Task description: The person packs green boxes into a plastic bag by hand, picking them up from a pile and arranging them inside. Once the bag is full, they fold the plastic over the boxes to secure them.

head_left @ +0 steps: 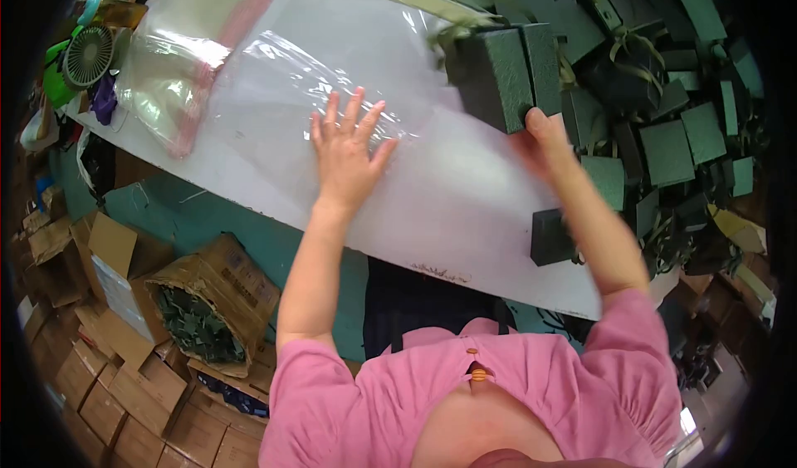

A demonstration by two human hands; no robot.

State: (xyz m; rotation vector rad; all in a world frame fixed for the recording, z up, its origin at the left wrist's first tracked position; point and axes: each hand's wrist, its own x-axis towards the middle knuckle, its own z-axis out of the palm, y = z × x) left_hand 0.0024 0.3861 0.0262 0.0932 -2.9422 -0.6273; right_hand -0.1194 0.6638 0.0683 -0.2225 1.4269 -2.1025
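My left hand (349,161) lies flat with its fingers spread on a clear plastic bag (286,57) on the white tabletop. My right hand (544,146) grips the near lower end of a dark green gift box (498,78), with the thumb on its near end. The box is tilted above the right part of the table, and a lengthwise seam shows on it. Blurred olive ribbon (465,28) shows at its far end. Most of my right fingers are hidden behind the box. Another dark box (552,237) rests near the table's right edge.
A stack of clear bags with pink edges (203,53) lies at the back left, beside a small fan (88,56). Several dark green boxes with ribbons (668,152) are heaped on the right. Cardboard cartons (137,381) and an open carton of green pieces (220,306) stand below left.
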